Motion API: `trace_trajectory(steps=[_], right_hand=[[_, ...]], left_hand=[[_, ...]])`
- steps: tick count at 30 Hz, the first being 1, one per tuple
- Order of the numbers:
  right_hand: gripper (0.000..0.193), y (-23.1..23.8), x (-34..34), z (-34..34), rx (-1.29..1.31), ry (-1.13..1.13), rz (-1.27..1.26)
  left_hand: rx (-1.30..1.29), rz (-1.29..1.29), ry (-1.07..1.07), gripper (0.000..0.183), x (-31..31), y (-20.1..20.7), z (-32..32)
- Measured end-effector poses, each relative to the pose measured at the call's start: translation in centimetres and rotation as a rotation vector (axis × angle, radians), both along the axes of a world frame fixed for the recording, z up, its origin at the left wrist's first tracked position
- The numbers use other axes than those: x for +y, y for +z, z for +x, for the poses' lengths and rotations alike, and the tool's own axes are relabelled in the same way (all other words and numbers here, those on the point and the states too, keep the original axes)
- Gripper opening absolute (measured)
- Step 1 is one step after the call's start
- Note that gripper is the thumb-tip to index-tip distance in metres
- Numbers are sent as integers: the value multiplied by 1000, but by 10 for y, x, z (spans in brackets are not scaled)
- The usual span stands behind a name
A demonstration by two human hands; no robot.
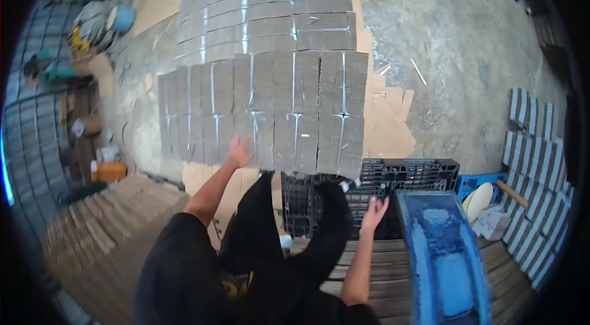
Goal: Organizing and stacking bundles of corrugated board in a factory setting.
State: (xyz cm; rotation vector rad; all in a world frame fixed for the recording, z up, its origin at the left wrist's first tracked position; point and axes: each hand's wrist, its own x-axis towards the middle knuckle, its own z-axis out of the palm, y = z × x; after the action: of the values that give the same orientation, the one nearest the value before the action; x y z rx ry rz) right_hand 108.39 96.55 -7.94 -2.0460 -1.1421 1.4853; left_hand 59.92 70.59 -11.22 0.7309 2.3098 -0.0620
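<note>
In front of me stands a wide block of grey-brown cardboard bundles [270,88], packed tightly in rows and tied with pale straps. My left hand [240,151] is at the block's near side with its fingers spread; whether it touches the cardboard or hovers over it I cannot tell. Off to the right, my right hand [374,211] is held in the air, fingers apart and nothing in them. It is nearest to a blue machine or cart [439,251] with a worn surface and to a black plastic pallet [409,171].
Brown cardboard sheets [390,119] lie on the concrete floor [455,48] beside the block. More stacked cardboard rises at the lower left [117,220] and right [534,171]. An orange box [109,170] and a blue bucket [121,19] stand at the left.
</note>
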Motion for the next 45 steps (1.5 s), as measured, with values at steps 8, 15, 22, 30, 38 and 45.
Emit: trace_trajectory(steps=[8, 15, 22, 30, 38, 45], right_hand=[[65, 132, 80, 117, 104, 85, -297], [60, 222, 305, 99, 314, 76, -77], [57, 272, 489, 138, 484, 250, 30], [58, 147, 706, 296, 406, -149, -44], [57, 155, 911, 311, 196, 17, -297], [47, 175, 1266, 168, 223, 532, 200]], left_hand=[[-286, -380, 514, 70, -50, 210, 237], [-731, 198, 355, 65, 22, 204, 356], [-708, 50, 453, 73, 259, 209, 306], [-359, 136, -1, 66, 649, 70, 204], [-658, 963, -95, 64, 1125, 258, 286], [-606, 684, 57, 52, 1230, 144, 294]])
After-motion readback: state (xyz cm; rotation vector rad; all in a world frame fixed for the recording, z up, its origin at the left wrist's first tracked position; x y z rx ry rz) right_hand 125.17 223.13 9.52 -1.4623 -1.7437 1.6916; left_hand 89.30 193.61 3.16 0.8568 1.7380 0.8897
